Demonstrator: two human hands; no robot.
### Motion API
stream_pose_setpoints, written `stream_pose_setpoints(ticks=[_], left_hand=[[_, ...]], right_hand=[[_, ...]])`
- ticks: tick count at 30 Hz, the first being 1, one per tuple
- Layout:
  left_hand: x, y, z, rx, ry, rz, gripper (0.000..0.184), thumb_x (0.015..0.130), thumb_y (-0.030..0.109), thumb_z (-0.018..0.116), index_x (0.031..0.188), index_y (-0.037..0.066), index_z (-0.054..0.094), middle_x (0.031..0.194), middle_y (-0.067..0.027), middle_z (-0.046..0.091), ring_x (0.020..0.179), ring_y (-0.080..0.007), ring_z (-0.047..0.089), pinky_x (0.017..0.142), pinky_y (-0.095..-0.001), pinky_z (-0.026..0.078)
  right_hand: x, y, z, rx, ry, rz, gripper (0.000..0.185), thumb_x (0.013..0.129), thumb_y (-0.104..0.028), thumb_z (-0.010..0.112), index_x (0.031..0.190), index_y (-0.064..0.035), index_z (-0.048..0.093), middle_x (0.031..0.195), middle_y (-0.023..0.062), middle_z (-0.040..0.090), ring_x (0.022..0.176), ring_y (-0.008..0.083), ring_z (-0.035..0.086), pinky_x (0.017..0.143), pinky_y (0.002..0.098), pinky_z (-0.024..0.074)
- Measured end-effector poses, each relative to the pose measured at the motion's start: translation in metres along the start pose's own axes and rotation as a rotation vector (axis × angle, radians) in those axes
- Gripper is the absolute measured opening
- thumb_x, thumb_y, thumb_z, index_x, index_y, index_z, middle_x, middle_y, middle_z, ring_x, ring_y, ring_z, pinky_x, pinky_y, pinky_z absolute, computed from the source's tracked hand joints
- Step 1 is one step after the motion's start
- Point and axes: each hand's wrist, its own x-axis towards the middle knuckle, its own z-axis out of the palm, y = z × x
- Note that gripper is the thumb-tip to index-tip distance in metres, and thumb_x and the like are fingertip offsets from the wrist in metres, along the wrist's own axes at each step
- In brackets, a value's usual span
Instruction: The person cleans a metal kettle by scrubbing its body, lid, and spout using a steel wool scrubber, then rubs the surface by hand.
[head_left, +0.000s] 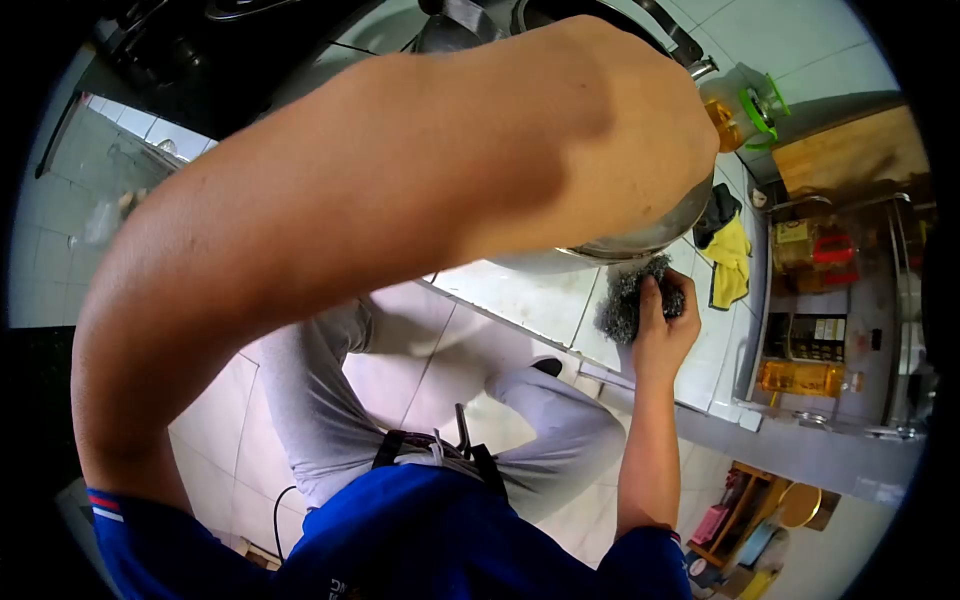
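Observation:
My right hand (670, 318) is closed around a dark grey, curly steel wool scourer (622, 308). The scourer is right by the lower edge of a round metal pot (655, 235), on the white tiled counter (540, 295). Whether the two touch I cannot tell. My left arm stretches across the view, close to the camera, and covers most of the pot. Where it ends, the back of my left hand (640, 130) lies over the pot, and its fingers are hidden.
A yellow and black cloth (730, 255) lies right of the pot. Behind it stands a bottle with a green handle (755, 110). An open rack (830, 330) holds bottles and boxes at right. More dark cookware (690, 40) sits at the top. My legs are below the counter edge.

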Motion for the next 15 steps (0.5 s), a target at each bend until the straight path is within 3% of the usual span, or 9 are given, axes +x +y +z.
stream_pose_setpoints(ticks=[9, 11, 13, 15], left_hand=[[-0.012, 0.014, -0.016, -0.016, -0.048, -0.053, 0.028, 0.091, 0.008, 0.051, 0.114, -0.008, 0.054, 0.093, -0.0218, 0.064, 0.087, -0.0297, 0.066, 0.08, -0.0395, 0.053], [-0.011, 0.021, -0.024, -0.045, -0.113, -0.092, 0.031, 0.091, 0.008, 0.051, 0.116, -0.008, 0.054, 0.096, -0.0226, 0.065, 0.09, -0.0308, 0.067, 0.083, -0.0406, 0.053], [-0.007, 0.027, -0.044, -0.087, -0.38, -0.224, 0.033, 0.09, 0.009, 0.053, 0.119, -0.007, 0.054, 0.099, -0.0222, 0.065, 0.094, -0.0301, 0.066, 0.084, -0.0399, 0.053], [-0.011, 0.024, -0.044, -0.225, -0.334, -0.19, 0.04, 0.087, 0.006, 0.059, 0.125, -0.007, 0.052, 0.101, -0.0213, 0.065, 0.095, -0.0306, 0.066, 0.084, -0.0393, 0.053]], right_hand=[[0.001, -0.001, 0.0, -0.029, 0.02, -0.043, 0.027, 0.091, -0.022, 0.069, 0.102, 0.002, 0.065, 0.077, 0.0106, 0.067, 0.069, 0.0155, 0.059, 0.068, 0.0292, 0.0485], [0.001, -0.001, 0.0, -0.045, 0.021, -0.044, 0.028, 0.091, -0.023, 0.07, 0.102, 0.0018, 0.065, 0.078, 0.0104, 0.067, 0.069, 0.0156, 0.059, 0.068, 0.0295, 0.0487], [0.001, 0.005, 0.002, -0.02, 0.024, -0.037, 0.028, 0.09, -0.023, 0.07, 0.102, 0.0019, 0.065, 0.078, 0.0107, 0.067, 0.07, 0.0154, 0.059, 0.068, 0.0292, 0.0487], [0.001, 0.005, 0.002, 0.009, 0.027, -0.041, 0.028, 0.09, -0.023, 0.07, 0.102, 0.002, 0.065, 0.078, 0.0105, 0.067, 0.07, 0.0153, 0.059, 0.069, 0.029, 0.0488]])
